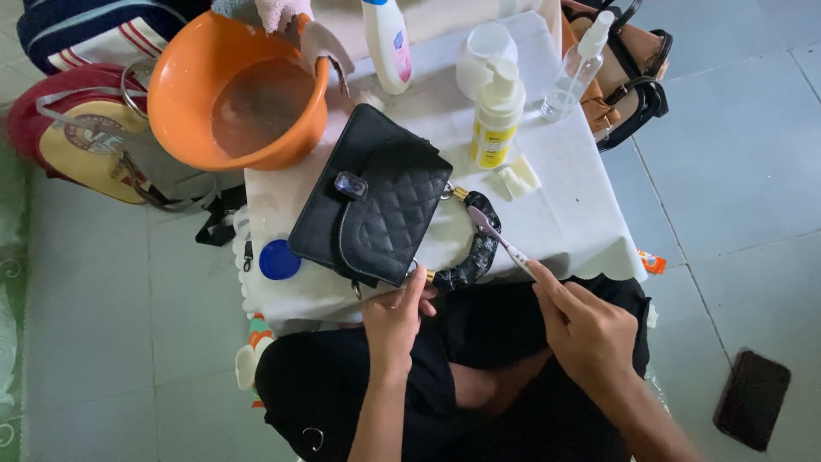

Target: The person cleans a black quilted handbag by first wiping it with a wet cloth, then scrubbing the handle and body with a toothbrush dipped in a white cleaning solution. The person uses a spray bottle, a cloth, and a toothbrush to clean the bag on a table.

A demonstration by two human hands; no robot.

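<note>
Hands first: my right hand (590, 329) is closed around the handle of a toothbrush (500, 242), its bristled head resting on the black, soapy-looking strap (475, 248) of a quilted black handbag (372, 210). My left hand (395, 315) pinches the near end of that strap by the bag's lower corner, fingers closed on it. The handbag lies flat near the middle of the worktop (581, 214), which is covered in a white cloth, flap side up, with the strap curving off its right edge toward me. Just left of the bag I see a blue round lid (280, 259) on the cloth. Beyond the bag stands a pump bottle with a yellow label (496, 115), a small pale sponge piece (518, 180) just beside it, and further back a white jar (481, 53), a clear spray bottle (575, 73) and a white bottle with a blue cap (386, 43). An orange basin (235, 90) holding cloudy water sits at the far left corner, a cloth (316, 38) draped on its rim. On the floor to the right lies a dark phone (753, 398); a red and yellow backpack (81, 133) sits to the left.
</note>
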